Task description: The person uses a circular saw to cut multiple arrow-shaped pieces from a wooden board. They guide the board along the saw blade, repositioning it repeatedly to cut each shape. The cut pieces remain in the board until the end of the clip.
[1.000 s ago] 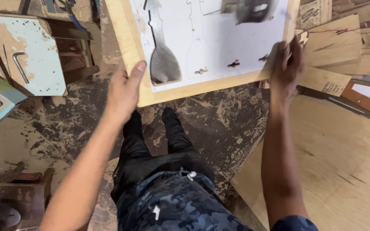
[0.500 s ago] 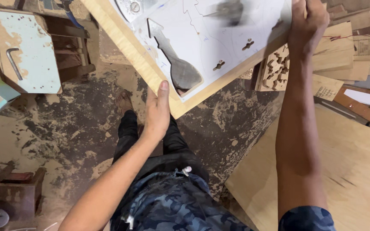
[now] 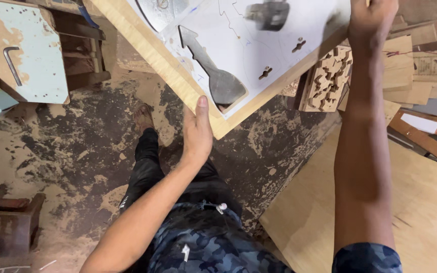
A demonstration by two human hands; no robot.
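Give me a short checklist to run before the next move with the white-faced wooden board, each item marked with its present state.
1. Left hand grips the near corner of the white-faced, wood-edged board with cut-out shapes: ok.
2. Right hand holds the board's far edge: ok, though partly out of frame.
3. Board level: not ok, it sits tilted.
4. Blurred dark object on the board secured: cannot tell.
5. Footing: not ok, sawdust-covered floor.
6. Stacked carved wooden pieces clear of the board: cannot tell.

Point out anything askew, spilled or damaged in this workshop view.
The wooden board is held tilted, left hand under its lower edge, right hand at its far side. Sawdust lies across the floor. The pale blue panel has chipped paint.
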